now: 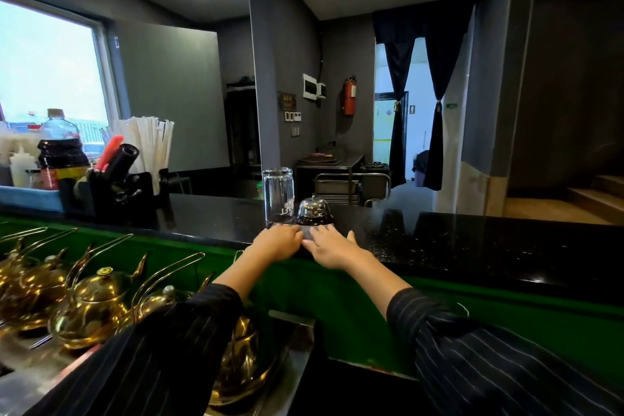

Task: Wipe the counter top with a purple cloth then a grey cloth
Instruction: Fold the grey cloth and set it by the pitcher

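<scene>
A small grey cloth lies on the black speckled counter top, near its front edge and just in front of a silver call bell. My left hand is at the cloth's left side with its fingers bent over that edge. Fingers spread and straight, my right hand lies flat on the cloth's right part. Most of the cloth is hidden under both hands. No purple cloth is in view.
An upturned clear glass stands left of the bell. At the counter's far left are a black caddy, wrapped straws and bottles. Brass teapots fill the lower work surface below the green ledge.
</scene>
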### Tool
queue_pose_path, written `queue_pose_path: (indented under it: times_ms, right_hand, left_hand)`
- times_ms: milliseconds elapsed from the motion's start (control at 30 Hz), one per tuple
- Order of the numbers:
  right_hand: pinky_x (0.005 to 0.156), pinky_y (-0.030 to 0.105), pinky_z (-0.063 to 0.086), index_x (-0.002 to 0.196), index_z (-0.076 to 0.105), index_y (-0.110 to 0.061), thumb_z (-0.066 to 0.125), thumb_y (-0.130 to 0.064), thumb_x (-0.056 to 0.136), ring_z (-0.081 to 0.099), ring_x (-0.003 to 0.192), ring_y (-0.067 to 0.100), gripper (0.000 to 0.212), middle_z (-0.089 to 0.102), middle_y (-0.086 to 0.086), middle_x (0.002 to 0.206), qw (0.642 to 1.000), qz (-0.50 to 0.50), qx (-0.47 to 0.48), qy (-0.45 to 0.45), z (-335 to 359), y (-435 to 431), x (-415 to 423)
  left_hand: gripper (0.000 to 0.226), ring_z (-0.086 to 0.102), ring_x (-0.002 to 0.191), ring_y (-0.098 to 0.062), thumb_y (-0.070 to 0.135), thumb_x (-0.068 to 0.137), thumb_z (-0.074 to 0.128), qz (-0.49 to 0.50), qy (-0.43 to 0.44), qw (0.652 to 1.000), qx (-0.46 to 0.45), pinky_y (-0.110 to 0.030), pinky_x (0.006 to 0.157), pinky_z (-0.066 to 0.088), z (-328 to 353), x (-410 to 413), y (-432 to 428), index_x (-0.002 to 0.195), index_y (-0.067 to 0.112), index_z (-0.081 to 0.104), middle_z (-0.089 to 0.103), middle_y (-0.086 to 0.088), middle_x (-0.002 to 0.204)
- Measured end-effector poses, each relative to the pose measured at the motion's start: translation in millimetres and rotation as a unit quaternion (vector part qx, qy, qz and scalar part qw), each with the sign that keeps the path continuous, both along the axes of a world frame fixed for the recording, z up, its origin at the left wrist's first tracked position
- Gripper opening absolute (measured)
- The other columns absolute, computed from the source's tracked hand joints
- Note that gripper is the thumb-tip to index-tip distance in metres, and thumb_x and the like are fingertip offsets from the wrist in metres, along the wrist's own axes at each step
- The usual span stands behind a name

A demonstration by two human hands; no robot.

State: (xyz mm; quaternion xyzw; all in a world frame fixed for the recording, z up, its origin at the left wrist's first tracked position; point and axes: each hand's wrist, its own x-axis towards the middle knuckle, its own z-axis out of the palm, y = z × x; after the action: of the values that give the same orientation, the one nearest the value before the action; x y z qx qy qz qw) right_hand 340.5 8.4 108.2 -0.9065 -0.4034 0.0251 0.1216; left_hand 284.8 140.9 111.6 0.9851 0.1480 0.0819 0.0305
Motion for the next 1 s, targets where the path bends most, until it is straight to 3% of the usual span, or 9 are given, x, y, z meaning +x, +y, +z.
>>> queue_pose_path:
  times_ms: [67, 167, 333, 467, 667, 800, 900, 1000]
  right_hand:
    - [0.117, 0.060, 0.002, 0.155, 0.012, -0.010, 0.020, -0.045, 0.104, 0.001, 0.151, 0.026, 0.063, 0.008, 0.007, 0.164, 1.000, 0.005, -0.016, -0.011, -2, -1, 0]
    - [0.118, 0.056, 0.000, 0.156, 0.008, -0.011, 0.023, -0.046, 0.103, -0.002, 0.152, 0.026, 0.065, 0.003, 0.009, 0.164, 0.999, 0.008, -0.037, -0.004, 3, 1, 0]
    - [0.118, 0.054, 0.003, 0.154, 0.013, -0.008, 0.027, -0.038, 0.100, 0.003, 0.151, 0.028, 0.064, 0.007, 0.013, 0.163, 0.999, 0.011, -0.034, 0.005, 4, 6, -4]
    - [0.118, 0.057, 0.001, 0.155, 0.011, -0.009, 0.024, -0.038, 0.102, -0.001, 0.152, 0.026, 0.062, 0.002, 0.011, 0.164, 1.000, 0.008, -0.028, -0.012, 2, 2, -11]
    - [0.117, 0.056, 0.001, 0.156, 0.010, -0.015, 0.031, -0.052, 0.100, 0.001, 0.152, 0.021, 0.070, 0.002, 0.004, 0.165, 0.999, -0.007, -0.036, -0.022, 18, -35, -15]
    - [0.118, 0.055, 0.005, 0.156, 0.011, -0.017, 0.030, -0.055, 0.100, 0.008, 0.151, 0.024, 0.071, 0.009, 0.005, 0.164, 0.997, -0.056, -0.053, -0.014, 46, -76, -10]
    - [0.118, 0.054, 0.009, 0.156, 0.008, -0.015, 0.032, -0.058, 0.098, 0.013, 0.151, 0.028, 0.076, 0.010, 0.008, 0.164, 0.992, -0.106, -0.060, -0.023, 67, -103, -5]
    - [0.119, 0.051, 0.017, 0.156, 0.003, -0.010, 0.039, -0.058, 0.097, 0.016, 0.150, 0.032, 0.084, 0.009, 0.011, 0.164, 0.987, -0.145, -0.058, -0.026, 85, -133, -10]
  left_hand:
    - [0.046, 0.029, 0.140, -0.031, 0.029, 0.102, 0.023, -0.022, 0.033, 0.999, 0.009, -0.053, 0.112, 0.025, -1, -3, 4, 0.138, 0.007, 0.040, 0.033, -0.013, 0.151]
    - [0.046, 0.018, 0.144, -0.029, 0.030, 0.102, 0.022, -0.042, 0.063, 0.995, 0.070, -0.060, 0.113, 0.018, 1, -10, 5, 0.144, 0.013, 0.030, 0.021, -0.008, 0.157]
    - [0.047, 0.021, 0.143, -0.024, 0.032, 0.102, 0.023, -0.060, 0.034, 0.996, 0.048, -0.062, 0.113, 0.013, -5, -9, 22, 0.145, 0.015, 0.027, 0.026, -0.007, 0.154]
    - [0.048, 0.019, 0.144, -0.025, 0.032, 0.101, 0.023, -0.031, 0.080, 0.993, 0.086, -0.064, 0.113, 0.010, -1, -8, 19, 0.146, 0.015, 0.027, 0.027, -0.006, 0.155]
    - [0.041, 0.046, 0.128, -0.026, 0.028, 0.101, 0.026, 0.006, -0.090, 0.991, 0.096, -0.048, 0.113, 0.021, 6, -26, -15, 0.130, 0.011, 0.048, 0.054, -0.011, 0.135]
    - [0.038, 0.053, 0.120, -0.032, 0.025, 0.100, 0.034, -0.046, -0.110, 0.991, 0.064, -0.041, 0.104, 0.032, 19, -32, -46, 0.130, 0.009, 0.051, 0.055, -0.016, 0.133]
    - [0.051, 0.041, 0.133, -0.031, 0.035, 0.100, 0.036, -0.085, -0.064, 0.994, 0.017, -0.042, 0.109, 0.031, 32, -23, -81, 0.143, 0.009, 0.035, 0.040, -0.016, 0.147]
    - [0.068, 0.019, 0.145, -0.029, 0.045, 0.099, 0.034, -0.096, -0.031, 0.994, -0.044, -0.048, 0.117, 0.019, 44, -11, -115, 0.150, 0.006, 0.012, 0.017, -0.014, 0.158]
